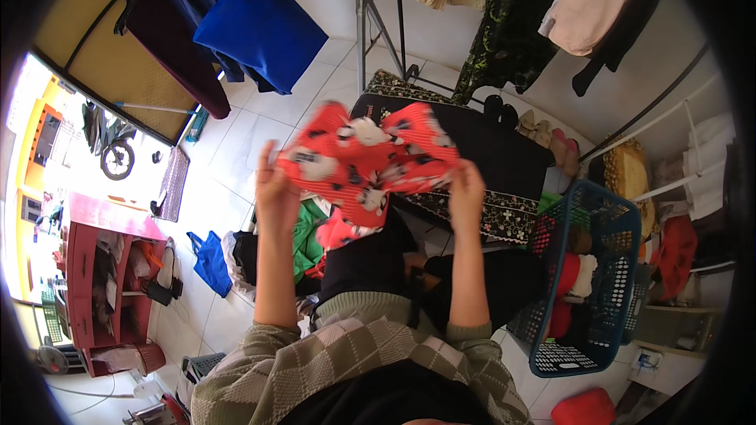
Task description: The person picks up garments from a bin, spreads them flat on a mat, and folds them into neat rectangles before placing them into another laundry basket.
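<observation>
A red garment (369, 159) with white and black animal-like figures is stretched between both hands, partly blurred, in front of the lap. My left hand (274, 186) grips its left edge, fingers partly spread. At its right edge, my right hand (466, 186) holds the fabric. Behind and to the right lies a black cloth with a floral border (502, 159), spread over a low surface that it hides. Below the garment, green cloth (306, 239) and other clothes are heaped beside the left leg.
A blue plastic laundry basket (635, 248) with some clothes stands on the right. A blue strappy top (211, 262) lies on the tiled floor at left, near a pink cabinet (77, 283). Hanging clothes, a blue bag (257, 29) and metal rack poles (362, 41) are beyond.
</observation>
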Tool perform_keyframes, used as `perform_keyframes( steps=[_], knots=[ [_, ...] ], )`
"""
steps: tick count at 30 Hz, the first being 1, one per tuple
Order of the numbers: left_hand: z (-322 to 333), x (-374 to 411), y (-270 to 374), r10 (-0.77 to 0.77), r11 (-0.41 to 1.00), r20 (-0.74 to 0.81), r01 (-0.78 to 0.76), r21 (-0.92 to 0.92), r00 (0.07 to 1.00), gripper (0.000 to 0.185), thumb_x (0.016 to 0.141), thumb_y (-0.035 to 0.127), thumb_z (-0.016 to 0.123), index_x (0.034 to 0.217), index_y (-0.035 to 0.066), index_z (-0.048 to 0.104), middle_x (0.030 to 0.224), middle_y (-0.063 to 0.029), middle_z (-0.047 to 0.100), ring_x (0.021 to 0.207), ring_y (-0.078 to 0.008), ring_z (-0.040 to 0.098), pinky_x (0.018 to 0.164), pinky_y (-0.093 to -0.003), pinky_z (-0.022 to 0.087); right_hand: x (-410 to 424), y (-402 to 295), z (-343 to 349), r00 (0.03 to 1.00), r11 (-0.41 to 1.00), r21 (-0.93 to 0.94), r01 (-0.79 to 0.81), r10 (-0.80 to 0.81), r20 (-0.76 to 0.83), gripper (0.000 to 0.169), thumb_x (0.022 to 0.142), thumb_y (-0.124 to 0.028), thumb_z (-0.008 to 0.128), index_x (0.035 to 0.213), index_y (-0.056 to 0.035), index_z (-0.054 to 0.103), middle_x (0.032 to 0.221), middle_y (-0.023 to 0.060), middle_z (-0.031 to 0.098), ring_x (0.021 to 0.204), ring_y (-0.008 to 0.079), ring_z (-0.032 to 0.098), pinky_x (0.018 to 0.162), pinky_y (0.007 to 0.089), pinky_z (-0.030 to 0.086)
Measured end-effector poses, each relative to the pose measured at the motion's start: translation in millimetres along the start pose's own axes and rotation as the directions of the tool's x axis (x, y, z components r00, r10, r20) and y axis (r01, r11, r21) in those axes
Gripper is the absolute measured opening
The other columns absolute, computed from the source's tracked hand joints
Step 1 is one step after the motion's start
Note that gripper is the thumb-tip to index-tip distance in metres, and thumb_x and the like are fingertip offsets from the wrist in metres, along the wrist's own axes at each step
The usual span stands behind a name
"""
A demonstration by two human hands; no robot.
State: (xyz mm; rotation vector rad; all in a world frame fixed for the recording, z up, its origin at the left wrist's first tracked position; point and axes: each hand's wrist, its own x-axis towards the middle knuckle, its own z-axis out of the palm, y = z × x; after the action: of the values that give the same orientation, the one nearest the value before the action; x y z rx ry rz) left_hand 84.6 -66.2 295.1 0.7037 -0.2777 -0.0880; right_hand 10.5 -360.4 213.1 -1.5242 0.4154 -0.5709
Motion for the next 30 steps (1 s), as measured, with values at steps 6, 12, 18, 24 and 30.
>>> perform_keyframes(
  steps=[6,12,18,24,30],
  knots=[
    [-8.9,7.4,20.3,0.196,0.973,0.007,-0.195,0.123,0.981,0.046,0.086,-0.003,0.053,0.129,0.004,0.038,0.103,-0.0087,0.054,0.098,-0.0199,0.056,0.091,-0.0362,0.045,38.2,-57.9,-61.4,0.907,0.958,-0.011,0.288,-0.276,-0.317,0.019,0.095,-0.007,0.045,0.106,-0.0002,0.059,0.089,0.0023,0.061,0.079,0.0061,0.055,0.071,0.0218,0.045],
    [-35.8,38.5,5.1,0.227,0.812,0.021,-0.201,0.548,0.974,0.017,0.092,0.002,0.044,0.103,-0.001,0.057,0.086,-0.0030,0.051,0.073,-0.0123,0.049,0.074,-0.0273,0.044,55.8,-47.6,-137.8,0.837,0.962,0.091,0.257,-0.174,-0.518,0.016,0.095,-0.008,0.046,0.102,-0.0007,0.058,0.092,0.0043,0.062,0.081,0.0096,0.058,0.074,0.0236,0.046],
    [-79.8,3.4,-81.9,-0.289,0.301,-0.144,0.233,0.925,0.946,0.029,0.093,0.023,0.051,0.116,0.005,0.056,0.100,-0.0070,0.061,0.091,-0.0143,0.058,0.079,-0.0272,0.047,-5.3,-18.9,-100.4,0.981,0.982,-0.026,-0.184,0.182,-0.063,0.013,0.089,-0.010,0.053,0.099,-0.0039,0.059,0.076,-0.0008,0.056,0.067,0.0063,0.052,0.063,0.0206,0.044],
    [-52.2,-64.1,-216.6,-0.492,0.427,-0.067,0.308,0.851,0.868,0.073,0.079,0.036,0.069,0.130,-0.005,0.035,0.106,-0.0173,0.061,0.093,-0.0217,0.062,0.082,-0.0318,0.048,-46.1,-52.2,-68.3,0.856,0.904,0.311,-0.295,0.105,0.507,0.012,0.075,-0.004,0.060,0.086,-0.0018,0.056,0.073,-0.0012,0.052,0.063,0.0036,0.050,0.056,0.0182,0.040],
    [-57.2,-59.3,-216.6,-0.682,0.280,-0.071,0.350,0.894,0.728,0.023,0.078,0.001,0.055,0.100,0.003,0.059,0.085,-0.0045,0.062,0.079,-0.0134,0.059,0.070,-0.0279,0.047,-52.7,-64.1,-116.4,0.970,0.728,0.684,0.053,-0.199,0.138,0.027,0.085,-0.023,0.065,0.082,-0.0084,0.042,0.086,0.0099,0.058,0.077,0.0131,0.058,0.067,0.0253,0.048]
  ],
)
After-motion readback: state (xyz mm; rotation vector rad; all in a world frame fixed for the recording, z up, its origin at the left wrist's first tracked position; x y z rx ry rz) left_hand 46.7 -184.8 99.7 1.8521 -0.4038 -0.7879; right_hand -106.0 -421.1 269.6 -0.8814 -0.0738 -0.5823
